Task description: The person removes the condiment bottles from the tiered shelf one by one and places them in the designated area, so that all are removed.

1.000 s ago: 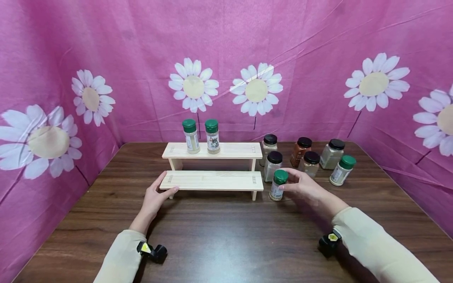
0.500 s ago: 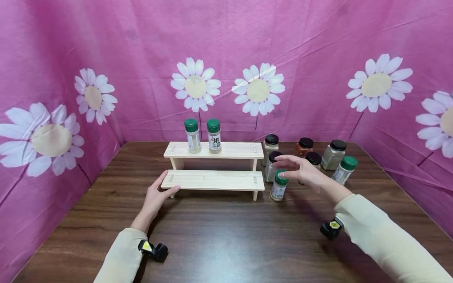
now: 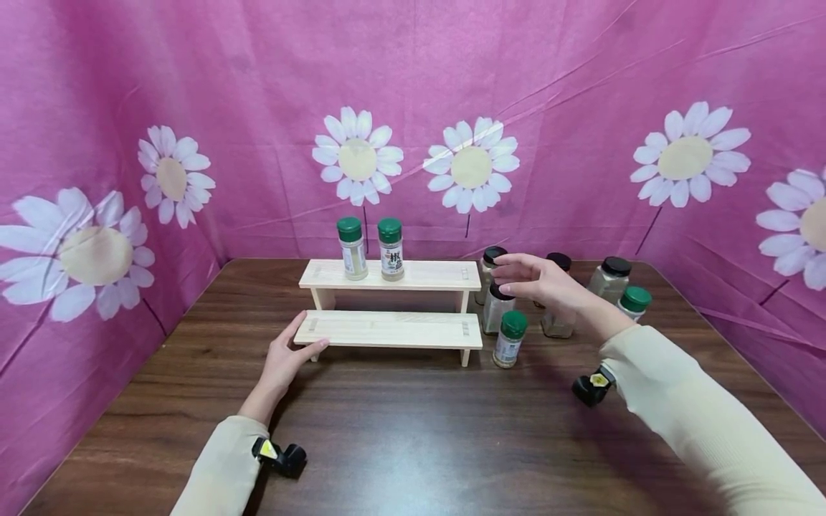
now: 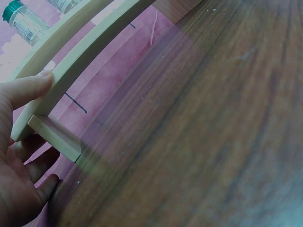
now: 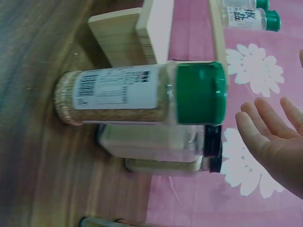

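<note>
A two-tier wooden spice rack stands on the table, its lower shelf [image 3: 387,330] in front of the upper shelf [image 3: 432,274]. My left hand [image 3: 282,365] holds the lower shelf's left end, thumb on the front edge [image 4: 33,90]. Two green-capped shakers [image 3: 354,251] [image 3: 391,252] stand on the upper shelf. My right hand [image 3: 548,285] holds nothing, fingers extended over the black-lidded jars [image 3: 497,315] right of the rack. In front of them a green-capped shaker [image 3: 508,350] stands upright; the right wrist view shows its labelled side, with the hand [image 5: 277,135] above its cap.
Farther right are a square black-lidded jar [image 3: 609,285], another green-capped shaker [image 3: 635,301] and a jar [image 3: 558,324] partly behind my right hand. A pink daisy-print cloth [image 3: 258,107] hangs behind the dark wooden table [image 3: 400,430].
My right hand has let go of the front green-capped shaker, lifted, and moved back over the black-lidded jars. The shaker stays standing. My left hand keeps its place on the rack.
</note>
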`<control>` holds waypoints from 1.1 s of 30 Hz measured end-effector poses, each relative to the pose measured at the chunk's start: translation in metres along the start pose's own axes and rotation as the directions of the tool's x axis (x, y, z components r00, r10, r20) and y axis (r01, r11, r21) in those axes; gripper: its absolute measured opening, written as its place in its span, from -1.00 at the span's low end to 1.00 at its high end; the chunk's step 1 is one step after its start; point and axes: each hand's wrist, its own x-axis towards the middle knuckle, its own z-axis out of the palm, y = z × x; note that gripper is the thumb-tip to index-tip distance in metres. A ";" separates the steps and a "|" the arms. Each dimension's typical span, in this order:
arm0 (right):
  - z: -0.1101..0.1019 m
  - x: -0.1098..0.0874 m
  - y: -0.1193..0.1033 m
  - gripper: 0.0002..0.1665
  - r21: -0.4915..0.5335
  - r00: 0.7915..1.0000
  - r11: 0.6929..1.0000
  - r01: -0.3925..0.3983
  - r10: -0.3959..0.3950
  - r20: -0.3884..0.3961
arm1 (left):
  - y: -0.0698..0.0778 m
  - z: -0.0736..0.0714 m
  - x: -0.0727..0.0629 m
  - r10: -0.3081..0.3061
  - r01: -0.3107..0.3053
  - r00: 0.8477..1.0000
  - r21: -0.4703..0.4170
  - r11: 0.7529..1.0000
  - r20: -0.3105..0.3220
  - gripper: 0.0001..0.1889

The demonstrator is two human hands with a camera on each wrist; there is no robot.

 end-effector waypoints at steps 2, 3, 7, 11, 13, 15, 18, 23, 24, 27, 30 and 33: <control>0.000 0.003 -0.004 -0.34 -0.004 1.000 1.000 -0.002 0.002 -0.003 | 0.000 0.000 -0.001 -0.007 0.007 1.000 0.001 1.000 -0.001 -0.22; 0.001 0.005 -0.005 -0.34 -0.008 1.000 1.000 -0.002 0.002 -0.003 | 0.000 0.000 -0.001 -0.011 0.011 1.000 0.000 1.000 0.000 -0.22; 0.002 0.013 -0.012 -0.35 -0.010 1.000 1.000 -0.002 0.002 0.001 | 0.000 0.000 -0.001 -0.019 0.019 1.000 -0.008 1.000 0.003 -0.22; 0.004 0.020 -0.016 -0.35 -0.023 1.000 1.000 0.000 0.000 -0.001 | -0.001 0.000 0.000 -0.017 0.018 1.000 -0.010 1.000 0.007 -0.21; 0.005 0.024 -0.018 -0.35 -0.029 1.000 1.000 0.000 0.000 -0.002 | -0.001 0.001 0.000 -0.019 0.019 1.000 -0.006 1.000 0.007 -0.21; 0.007 0.029 -0.020 -0.36 -0.024 1.000 1.000 0.002 -0.002 0.000 | -0.001 0.000 -0.001 -0.021 0.021 1.000 0.002 1.000 0.004 -0.22; 0.011 0.035 -0.023 -0.36 -0.005 1.000 1.000 0.005 -0.005 0.008 | 0.000 0.000 -0.001 -0.026 0.026 1.000 0.007 1.000 0.000 -0.22; 0.018 0.045 -0.030 -0.35 -0.025 1.000 1.000 -0.002 0.003 0.009 | 0.001 -0.001 -0.001 -0.021 0.021 1.000 0.004 1.000 0.002 -0.22; 0.020 0.047 -0.031 -0.35 -0.036 1.000 0.999 -0.006 0.006 0.006 | 0.001 -0.001 -0.001 -0.020 0.020 1.000 0.005 1.000 0.002 -0.22; 0.024 0.054 -0.035 -0.37 -0.065 1.000 0.998 -0.013 0.013 -0.009 | 0.001 -0.001 -0.001 -0.017 0.017 1.000 0.009 1.000 0.003 -0.22; 0.028 0.060 -0.039 -0.36 -0.089 1.000 0.996 -0.011 0.010 -0.014 | 0.001 0.000 -0.001 -0.020 0.020 1.000 0.002 1.000 0.008 -0.22; 0.034 0.065 -0.043 -0.34 -0.073 1.000 0.997 0.014 -0.014 -0.001 | 0.001 0.000 0.000 -0.019 0.019 1.000 -0.001 1.000 0.008 -0.21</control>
